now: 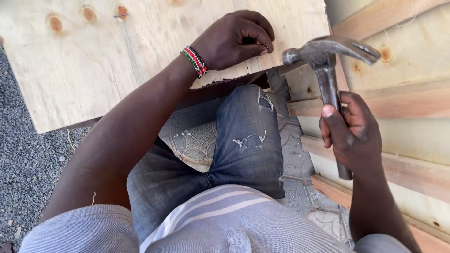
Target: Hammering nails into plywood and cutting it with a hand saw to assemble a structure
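Note:
My left hand (234, 40) rests on a plywood sheet (103, 51) near its right edge, fingers curled and pinching a small nail (265, 46) upright against the wood. A beaded wristband (195, 61) circles that wrist. My right hand (352, 131) grips the handle of a steel claw hammer (328, 56). The hammer is raised, its head hanging just right of the nail and a little above the board's edge. My knee in torn blue jeans (243, 136) sits under the board's near edge.
A wooden frame of several slats over plywood (403, 98) stands along the right side. A patterned mat (300, 164) lies on the ground below my leg. Grey gravel (23, 159) covers the ground at left. Knots mark the sheet's far part.

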